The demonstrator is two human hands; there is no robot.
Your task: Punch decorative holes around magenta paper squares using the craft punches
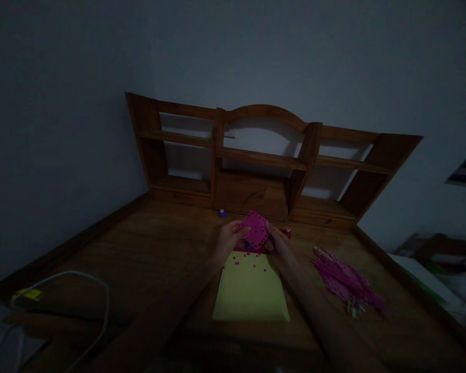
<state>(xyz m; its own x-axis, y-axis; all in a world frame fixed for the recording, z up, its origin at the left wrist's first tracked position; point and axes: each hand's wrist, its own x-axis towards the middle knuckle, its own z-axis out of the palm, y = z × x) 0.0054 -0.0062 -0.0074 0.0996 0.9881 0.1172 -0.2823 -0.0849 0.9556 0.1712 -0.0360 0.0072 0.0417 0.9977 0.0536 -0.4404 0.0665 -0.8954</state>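
Note:
A pink square of paper [254, 229] with small holes along its edges is tilted up between my two hands. My left hand [228, 239] pinches its left side, thumb on top. On the right side, my right hand [278, 241] grips the same paper; something dark and bluish shows by its fingers, too dim to name. Below lies a yellow sheet [251, 295] with several small pink paper dots [236, 263] scattered on its far part. A red strip [238, 249] shows at the sheet's far edge, partly hidden by the hands and the pink paper.
A small purple object [222, 213] and a small red one [287, 233] stand near the wooden shelf unit [252, 194]. To the right lies a heap of pink paper strips [345, 277]. A white cable [104, 295] loops over the desk's left front. The room is dim.

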